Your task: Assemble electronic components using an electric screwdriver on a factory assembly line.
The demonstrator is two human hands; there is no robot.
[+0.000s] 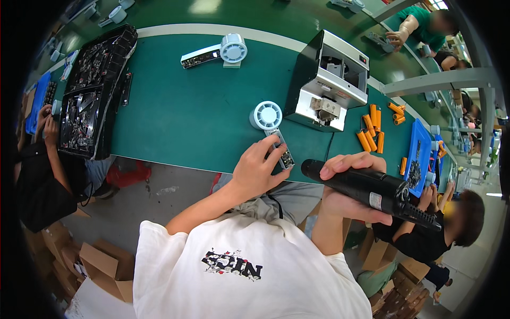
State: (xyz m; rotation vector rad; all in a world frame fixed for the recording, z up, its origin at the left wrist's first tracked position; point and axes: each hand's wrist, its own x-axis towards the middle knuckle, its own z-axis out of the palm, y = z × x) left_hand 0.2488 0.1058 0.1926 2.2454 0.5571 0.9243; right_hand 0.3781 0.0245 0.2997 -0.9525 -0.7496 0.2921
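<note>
My left hand point(256, 166) grips the handle of a pale blue handheld fan point(266, 115) near the table's front edge. Its round head points away from me, and the handle is uncovered, showing a circuit board inside. In my right hand point(342, 199) is a black electric screwdriver point(366, 185), fingers wrapped around its body. It is tilted, with the narrower end towards the fan and the cord end to the right; its tip is apart from the fan. A second handheld fan point(234, 49), also with its handle uncovered, lies farther back on the green table point(186, 101).
A silver and black bench machine point(332, 80) stands right of the fan. Several orange battery cells point(370, 130) lie beyond it, beside a blue tray point(417, 157). At left is a black bin of small circuit parts point(95, 90). People work on both sides; cardboard boxes point(109, 266) stand behind.
</note>
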